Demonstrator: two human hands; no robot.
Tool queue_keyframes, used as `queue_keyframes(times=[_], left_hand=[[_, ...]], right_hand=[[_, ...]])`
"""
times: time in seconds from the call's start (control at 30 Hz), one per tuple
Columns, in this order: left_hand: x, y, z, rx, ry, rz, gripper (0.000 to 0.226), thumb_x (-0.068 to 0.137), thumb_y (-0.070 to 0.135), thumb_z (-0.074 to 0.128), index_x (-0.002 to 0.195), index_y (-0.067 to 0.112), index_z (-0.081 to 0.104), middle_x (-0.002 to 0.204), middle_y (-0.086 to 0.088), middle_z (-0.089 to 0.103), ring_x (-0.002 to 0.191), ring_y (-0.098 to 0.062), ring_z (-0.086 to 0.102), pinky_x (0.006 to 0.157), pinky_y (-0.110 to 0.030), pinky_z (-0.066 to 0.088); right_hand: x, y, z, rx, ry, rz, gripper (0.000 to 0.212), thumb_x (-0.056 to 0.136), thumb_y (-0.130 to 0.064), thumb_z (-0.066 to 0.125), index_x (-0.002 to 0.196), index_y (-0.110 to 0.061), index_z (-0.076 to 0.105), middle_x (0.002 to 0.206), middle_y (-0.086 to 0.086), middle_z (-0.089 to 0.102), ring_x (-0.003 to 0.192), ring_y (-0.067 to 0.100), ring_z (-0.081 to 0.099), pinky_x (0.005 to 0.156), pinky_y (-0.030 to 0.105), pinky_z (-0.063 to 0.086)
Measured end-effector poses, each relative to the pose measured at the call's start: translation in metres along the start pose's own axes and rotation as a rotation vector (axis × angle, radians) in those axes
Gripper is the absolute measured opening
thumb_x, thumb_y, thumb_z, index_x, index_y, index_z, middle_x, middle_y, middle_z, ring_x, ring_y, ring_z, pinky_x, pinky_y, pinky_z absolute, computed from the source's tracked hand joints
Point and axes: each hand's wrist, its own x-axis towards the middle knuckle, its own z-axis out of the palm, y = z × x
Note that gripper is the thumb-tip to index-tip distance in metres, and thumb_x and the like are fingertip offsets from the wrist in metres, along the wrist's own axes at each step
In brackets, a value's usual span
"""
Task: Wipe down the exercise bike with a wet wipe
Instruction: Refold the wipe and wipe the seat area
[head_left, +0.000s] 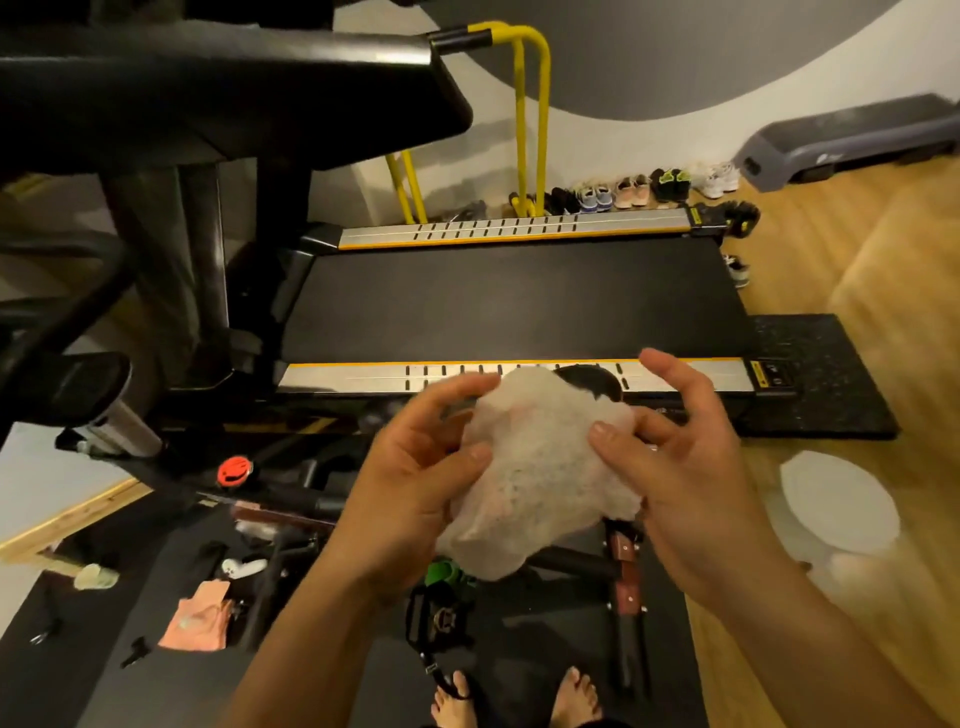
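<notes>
In the middle of the frame, the left hand (415, 483) and right hand (680, 467) pinch the wet wipe (540, 467) with curled fingers. The person should spread it flat before rubbing the exercise bike (156, 291) at the left.

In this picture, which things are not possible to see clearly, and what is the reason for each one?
Head view: exercise bike, middle hidden behind the wet wipe, left hand and right hand.
Head view: curved black bars, cut off by the left edge.
Head view: treadmill label, too small to read.
Head view: shoes by the wall, too small to count.
</notes>
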Motion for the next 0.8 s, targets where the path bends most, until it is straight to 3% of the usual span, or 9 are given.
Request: queue_keyframes(times=[0.13,0.23,0.3,0.37,0.47,0.53,0.6,0.67,0.8], left_hand=[[-0.011,-0.007,-0.004,0.261,-0.069,-0.067,0.052,0.089,-0.013,0.053,0.077,0.028,0.082,0.094,0.006,0.075,0.084,-0.005,0.068,0.065,-0.017,0.052],[-0.021,-0.008,-0.008,0.398,-0.159,-0.109,0.035,0.088,0.006,0.066,0.087,0.038,0.079,0.098,0.017,0.074,0.094,0.000,0.068,0.079,-0.017,0.053],[-0.023,-0.008,-0.012,0.476,-0.113,-0.054,0.029,0.084,0.018,0.073,0.094,0.045,0.076,0.098,0.018,0.073,0.094,-0.002,0.068,0.081,-0.021,0.056],[-0.013,-0.007,-0.009,0.627,-0.064,0.015,0.020,0.083,0.028,0.073,0.094,0.045,0.073,0.094,0.017,0.071,0.089,0.000,0.066,0.078,-0.021,0.057],[0.026,-0.011,-0.003,0.903,0.026,0.154,0.013,0.090,0.035,0.066,0.102,0.037,0.069,0.087,0.020,0.061,0.082,0.001,0.058,0.076,-0.017,0.051],[0.052,-0.017,-0.005,1.014,0.094,0.221,0.025,0.092,0.036,0.064,0.116,0.030,0.066,0.096,0.017,0.056,0.087,-0.003,0.054,0.084,-0.026,0.051],[0.064,-0.015,-0.017,1.036,0.210,0.322,0.030,0.091,0.036,0.066,0.120,0.027,0.064,0.104,0.010,0.055,0.088,-0.008,0.054,0.080,-0.029,0.051],[0.069,-0.010,-0.037,1.027,0.344,0.432,0.021,0.092,0.031,0.066,0.110,0.022,0.067,0.100,0.005,0.057,0.079,-0.010,0.051,0.070,-0.024,0.047],[0.098,-0.016,-0.070,0.811,0.406,0.349,0.011,0.100,0.029,0.052,0.098,0.026,0.063,0.098,0.006,0.059,0.083,-0.006,0.057,0.072,-0.012,0.040]], right_hand=[[-0.028,0.008,-0.010,-0.352,0.196,-0.387,0.050,0.081,-0.015,0.070,0.111,-0.050,0.054,0.092,-0.013,0.068,0.078,0.010,0.068,0.059,0.017,0.056],[-0.042,0.021,-0.018,-0.694,0.155,-0.547,0.023,0.087,-0.039,0.065,0.102,-0.056,0.058,0.099,-0.027,0.062,0.087,0.004,0.063,0.061,0.009,0.051],[-0.043,0.027,-0.019,-0.808,0.118,-0.634,0.018,0.084,-0.038,0.061,0.101,-0.046,0.060,0.099,-0.030,0.062,0.090,-0.002,0.061,0.070,0.007,0.049],[-0.030,0.025,-0.018,-0.849,0.155,-0.645,0.011,0.087,-0.032,0.062,0.098,-0.032,0.063,0.093,-0.026,0.062,0.087,-0.003,0.060,0.070,0.007,0.048],[0.019,0.022,-0.013,-0.924,0.232,-0.484,0.007,0.091,-0.030,0.063,0.098,-0.031,0.064,0.092,-0.022,0.061,0.087,0.000,0.060,0.073,0.017,0.051],[0.047,0.024,-0.011,-1.004,0.255,-0.348,0.014,0.092,-0.033,0.061,0.105,-0.030,0.064,0.103,-0.017,0.058,0.091,0.002,0.057,0.074,0.013,0.047],[0.056,0.025,-0.006,-1.136,0.318,-0.385,0.025,0.094,-0.037,0.059,0.117,-0.028,0.062,0.119,-0.011,0.052,0.104,0.004,0.050,0.076,0.005,0.033],[0.048,0.033,0.008,-1.272,0.230,-0.416,0.037,0.096,-0.043,0.050,0.127,-0.025,0.058,0.133,-0.004,0.050,0.119,0.012,0.046,0.092,0.012,0.033],[0.039,0.078,0.040,-1.791,-0.147,-0.255,0.079,0.091,-0.065,0.008,0.152,-0.018,0.025,0.159,0.013,0.022,0.148,0.031,0.018,0.117,0.055,0.017]])
